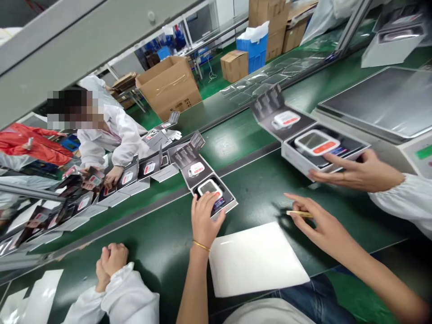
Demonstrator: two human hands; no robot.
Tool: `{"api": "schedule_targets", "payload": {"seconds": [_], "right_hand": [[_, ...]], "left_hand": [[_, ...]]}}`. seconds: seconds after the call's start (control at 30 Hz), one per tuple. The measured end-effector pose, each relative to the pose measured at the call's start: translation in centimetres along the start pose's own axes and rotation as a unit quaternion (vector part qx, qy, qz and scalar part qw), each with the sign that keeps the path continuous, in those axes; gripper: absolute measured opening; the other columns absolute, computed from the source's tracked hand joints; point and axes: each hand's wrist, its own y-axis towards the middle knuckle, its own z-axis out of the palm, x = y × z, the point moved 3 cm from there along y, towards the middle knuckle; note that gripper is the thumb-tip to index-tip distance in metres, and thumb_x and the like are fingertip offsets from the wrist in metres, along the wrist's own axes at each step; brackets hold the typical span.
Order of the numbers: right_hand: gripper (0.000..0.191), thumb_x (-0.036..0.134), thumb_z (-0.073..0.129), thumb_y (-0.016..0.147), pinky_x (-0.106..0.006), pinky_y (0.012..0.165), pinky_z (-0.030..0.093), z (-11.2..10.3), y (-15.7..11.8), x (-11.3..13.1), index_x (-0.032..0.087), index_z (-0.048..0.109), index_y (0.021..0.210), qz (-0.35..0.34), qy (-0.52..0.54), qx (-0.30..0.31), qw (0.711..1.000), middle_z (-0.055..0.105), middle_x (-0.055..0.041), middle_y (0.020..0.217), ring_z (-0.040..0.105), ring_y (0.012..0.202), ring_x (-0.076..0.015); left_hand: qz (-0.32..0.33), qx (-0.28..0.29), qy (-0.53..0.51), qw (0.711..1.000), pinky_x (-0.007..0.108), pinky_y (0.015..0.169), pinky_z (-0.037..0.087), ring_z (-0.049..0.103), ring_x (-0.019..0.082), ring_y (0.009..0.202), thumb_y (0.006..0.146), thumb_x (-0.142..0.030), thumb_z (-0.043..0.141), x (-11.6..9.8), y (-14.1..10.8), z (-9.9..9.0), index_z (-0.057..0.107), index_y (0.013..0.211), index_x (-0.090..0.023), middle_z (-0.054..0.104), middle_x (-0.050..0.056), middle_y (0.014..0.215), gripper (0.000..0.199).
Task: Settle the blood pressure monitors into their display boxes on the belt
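Note:
My left hand [205, 217], a gold-coloured bracelet at its wrist, grips the near end of an open product box [225, 199]. Its fingers reach over a white and orange device with a grey screen [209, 186] lying inside, and the thumb rests along the box's edge. The raised lid [195, 173] carries a picture of the device. Over the green work surface my right hand [312, 221] pinches a short yellowish stick [299, 213], index finger stretched out. A blank white sheet [254, 261] lies between my forearms.
At the right, a co-worker's hand [362, 173] holds another open box [297, 157]. Clasped hands [113, 261] of another person rest at the left. Across the line a person in white [111, 135] handles boxes in a row. A flat dark-topped machine [381, 103] stands at the right.

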Motion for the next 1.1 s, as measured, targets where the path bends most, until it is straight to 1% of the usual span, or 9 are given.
{"api": "schedule_targets", "payload": {"seconds": [0.23, 0.3, 0.37, 0.47, 0.57, 0.7, 0.87, 0.97, 1.1], "right_hand": [[0.038, 0.054, 0.048, 0.103, -0.039, 0.088, 0.057, 0.2, -2.6, -1.5, 0.032, 0.056, 0.132, 0.030, 0.005, 0.115, 0.993, 0.066, -0.0079, 0.123, 0.072, 0.105, -0.0264], [0.031, 0.053, 0.049, 0.102, -0.040, 0.087, 0.056, 0.4, -2.1, -1.1, 0.029, 0.061, 0.116, 0.008, -0.024, 0.132, 0.991, 0.068, -0.0075, 0.116, 0.071, 0.102, -0.0268], [0.026, 0.051, 0.051, 0.101, -0.042, 0.086, 0.054, 0.6, -1.3, -0.7, 0.027, 0.060, 0.102, -0.016, -0.063, 0.139, 0.988, 0.069, -0.0062, 0.106, 0.070, 0.098, -0.0275], [0.024, 0.048, 0.049, 0.102, -0.041, 0.082, 0.053, 1.0, 0.1, -0.2, 0.027, 0.058, 0.096, -0.044, -0.112, 0.139, 0.983, 0.068, -0.0047, 0.098, 0.068, 0.095, -0.0272], [0.023, 0.045, 0.047, 0.103, -0.041, 0.082, 0.052, 1.3, 1.3, 0.2, 0.026, 0.057, 0.093, -0.078, -0.139, 0.141, 0.977, 0.067, -0.0037, 0.095, 0.066, 0.089, -0.0259], [0.022, 0.041, 0.049, 0.103, -0.039, 0.080, 0.050, 1.0, 2.6, 0.5, 0.026, 0.054, 0.087, -0.108, -0.135, 0.179, 0.969, 0.066, -0.0017, 0.090, 0.064, 0.081, -0.0232], [0.020, 0.040, 0.057, 0.100, -0.038, 0.080, 0.048, 1.1, 3.3, 0.2, 0.026, 0.053, 0.087, -0.092, -0.104, 0.236, 0.962, 0.066, -0.0006, 0.091, 0.064, 0.085, -0.0237], [0.020, 0.037, 0.064, 0.096, -0.037, 0.078, 0.045, 1.1, 3.2, 0.3, 0.025, 0.052, 0.086, -0.076, -0.106, 0.243, 0.961, 0.066, 0.0003, 0.089, 0.062, 0.084, -0.0239], [0.021, 0.038, 0.069, 0.093, -0.029, 0.064, 0.043, -0.8, 2.6, 1.5, 0.026, 0.054, 0.085, -0.049, 0.006, 0.327, 0.944, 0.063, 0.0035, 0.082, 0.058, 0.072, -0.0174]], "left_hand": [[0.011, -0.013, 0.049, 0.999, 0.059, 0.125, 0.031, 0.063, 0.027, 0.131, 0.098, -0.026, 0.063, 6.6, -5.4, -5.3, 0.062, 0.121, -0.022, 0.072, 0.010, 0.131, 0.023], [-0.002, 0.002, 0.080, 0.997, 0.062, 0.126, 0.028, 0.057, 0.030, 0.139, 0.098, -0.028, 0.064, 6.4, -6.0, -6.5, 0.062, 0.126, -0.023, 0.067, 0.011, 0.139, 0.029], [-0.018, -0.017, 0.109, 0.994, 0.063, 0.127, 0.027, 0.046, 0.032, 0.148, 0.096, -0.028, 0.066, 4.4, -6.0, -6.9, 0.059, 0.135, -0.024, 0.060, 0.014, 0.149, 0.039], [0.016, -0.002, 0.044, 0.999, 0.047, 0.123, 0.042, 0.045, 0.024, 0.150, 0.099, -0.022, 0.058, -1.5, -5.7, -4.1, 0.050, 0.146, -0.022, 0.058, 0.012, 0.151, 0.048], [0.117, 0.173, -0.039, 0.977, 0.043, 0.118, 0.050, 0.049, 0.023, 0.147, 0.102, -0.034, 0.054, -7.2, -6.1, 1.8, 0.043, 0.151, -0.017, 0.057, 0.009, 0.153, 0.053], [0.126, 0.240, -0.057, 0.961, 0.044, 0.122, 0.046, 0.048, 0.024, 0.148, 0.103, -0.046, 0.052, -9.0, -7.4, 6.5, 0.042, 0.152, -0.016, 0.052, 0.006, 0.158, 0.059], [0.120, 0.255, -0.063, 0.957, 0.043, 0.127, 0.039, 0.041, 0.022, 0.152, 0.103, -0.045, 0.051, -8.1, -8.1, 6.8, 0.037, 0.157, -0.020, 0.046, 0.002, 0.162, 0.060], [0.120, 0.255, -0.062, 0.957, 0.045, 0.125, 0.043, 0.043, 0.023, 0.151, 0.103, -0.044, 0.051, -8.4, -8.1, 6.5, 0.037, 0.156, -0.019, 0.047, 0.002, 0.161, 0.060], [0.106, 0.236, -0.089, 0.962, 0.049, 0.119, 0.050, 0.050, 0.026, 0.146, 0.102, -0.040, 0.055, -8.9, -7.1, 5.3, 0.043, 0.152, -0.020, 0.054, 0.007, 0.156, 0.055]]}}
